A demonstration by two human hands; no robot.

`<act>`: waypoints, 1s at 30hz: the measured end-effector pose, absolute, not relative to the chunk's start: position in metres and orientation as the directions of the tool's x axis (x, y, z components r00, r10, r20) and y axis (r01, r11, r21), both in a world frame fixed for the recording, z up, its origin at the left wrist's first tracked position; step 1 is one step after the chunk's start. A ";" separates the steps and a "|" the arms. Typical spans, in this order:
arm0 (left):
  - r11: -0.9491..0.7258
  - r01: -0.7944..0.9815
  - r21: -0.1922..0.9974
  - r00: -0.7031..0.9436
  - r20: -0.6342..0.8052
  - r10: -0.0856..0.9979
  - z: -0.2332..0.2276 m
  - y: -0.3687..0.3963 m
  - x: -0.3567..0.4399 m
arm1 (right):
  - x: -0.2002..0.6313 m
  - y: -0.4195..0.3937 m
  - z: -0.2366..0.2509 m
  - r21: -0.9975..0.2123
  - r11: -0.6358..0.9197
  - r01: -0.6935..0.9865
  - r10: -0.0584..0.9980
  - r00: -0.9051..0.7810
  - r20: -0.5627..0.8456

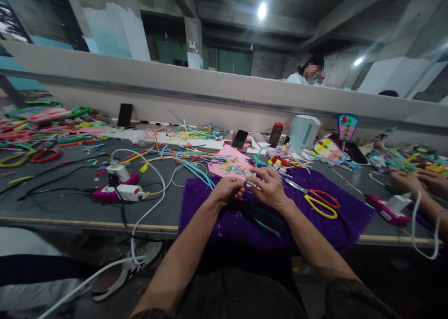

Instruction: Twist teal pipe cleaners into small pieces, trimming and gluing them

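Note:
Over a purple cloth (201, 207), my left hand (227, 190) and my right hand (269, 188) meet with their fingertips pinched. Between them is a teal pipe cleaner (258, 158), one end of which sticks up above my right fingers. Its lower part is mostly hidden by my fingers. Just beyond lies a pink sheet (219, 162) scattered with short cut pieces of several colours. Scissors (318, 201) with red and yellow handles rest on the cloth, right of my right hand. Beneath my hands, a dark tool with a teal-edged handle (268, 228) is partly hidden.
Long pipe cleaners (196, 165) lie left of the sheet. A magenta power strip (101, 193) with white cables stands on the left. Behind are a phone (240, 139), a red-capped bottle (276, 135) and a pale green jug (304, 132). Another person's hands (406, 183) work at the right.

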State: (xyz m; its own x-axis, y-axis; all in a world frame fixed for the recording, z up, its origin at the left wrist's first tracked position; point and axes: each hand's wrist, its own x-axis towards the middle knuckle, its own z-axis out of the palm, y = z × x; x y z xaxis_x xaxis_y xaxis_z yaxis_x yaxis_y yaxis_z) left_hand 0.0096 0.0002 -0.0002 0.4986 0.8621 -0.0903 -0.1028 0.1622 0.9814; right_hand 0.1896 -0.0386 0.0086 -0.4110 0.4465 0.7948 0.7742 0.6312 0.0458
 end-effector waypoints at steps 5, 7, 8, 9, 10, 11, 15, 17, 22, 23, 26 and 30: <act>0.082 -0.071 0.994 0.533 -0.031 0.846 -0.002 -0.003 0.010 | 0.187 -0.039 0.009 0.113 0.648 0.753 0.459 -0.504 0.731; 0.048 -0.072 0.996 0.532 -0.002 0.847 -0.002 -0.004 0.010 | 0.186 -0.040 0.010 0.075 0.653 0.754 0.483 -0.490 0.726; 0.022 -0.067 0.997 0.525 0.016 0.851 -0.002 -0.005 0.011 | 0.185 -0.041 0.011 0.042 0.653 0.756 0.503 -0.474 0.723; -0.016 -0.056 0.998 0.513 0.042 0.857 -0.001 -0.006 0.011 | 0.185 -0.041 0.011 0.000 0.651 0.759 0.528 -0.453 0.719; -0.078 -0.035 0.996 0.494 0.085 0.865 -0.001 -0.008 0.012 | 0.185 -0.040 0.012 -0.056 0.646 0.761 0.559 -0.422 0.714; -0.172 0.001 0.985 0.468 0.152 0.871 -0.001 -0.009 0.013 | 0.185 -0.039 0.012 -0.126 0.641 0.757 0.595 -0.387 0.704; -0.666 0.323 0.672 0.388 0.548 0.741 -0.003 -0.015 0.019 | 0.190 -0.029 0.011 -0.565 0.559 0.607 0.814 -0.274 0.511; -0.753 0.463 0.467 0.403 0.646 0.648 -0.005 -0.017 0.022 | 0.193 -0.022 0.009 -0.752 0.435 0.496 0.900 -0.277 0.338; -0.727 0.508 0.462 0.402 0.618 0.675 -0.009 -0.015 0.021 | 0.196 -0.012 0.005 -0.762 0.381 0.523 0.922 -0.272 0.274; -0.717 0.493 0.492 0.408 0.598 0.690 -0.009 -0.015 0.020 | 0.196 -0.012 0.005 -0.727 0.397 0.560 0.917 -0.276 0.289; -0.677 0.458 0.576 0.398 0.548 0.736 -0.007 -0.013 0.019 | 0.194 -0.017 0.007 -0.595 0.455 0.663 0.886 -0.268 0.379; -0.479 0.286 0.830 0.220 0.430 0.876 -0.003 -0.010 0.017 | 0.186 -0.039 0.011 -0.248 0.530 0.811 0.611 -0.162 0.775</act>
State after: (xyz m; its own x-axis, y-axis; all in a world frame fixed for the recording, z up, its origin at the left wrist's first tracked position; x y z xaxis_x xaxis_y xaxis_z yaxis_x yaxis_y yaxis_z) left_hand 0.0167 -0.0099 -0.0026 0.2205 0.8756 0.4298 0.2856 -0.4792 0.8299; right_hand 0.1860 -0.0389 0.0105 -0.1624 0.6111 0.7747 0.8110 0.5299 -0.2480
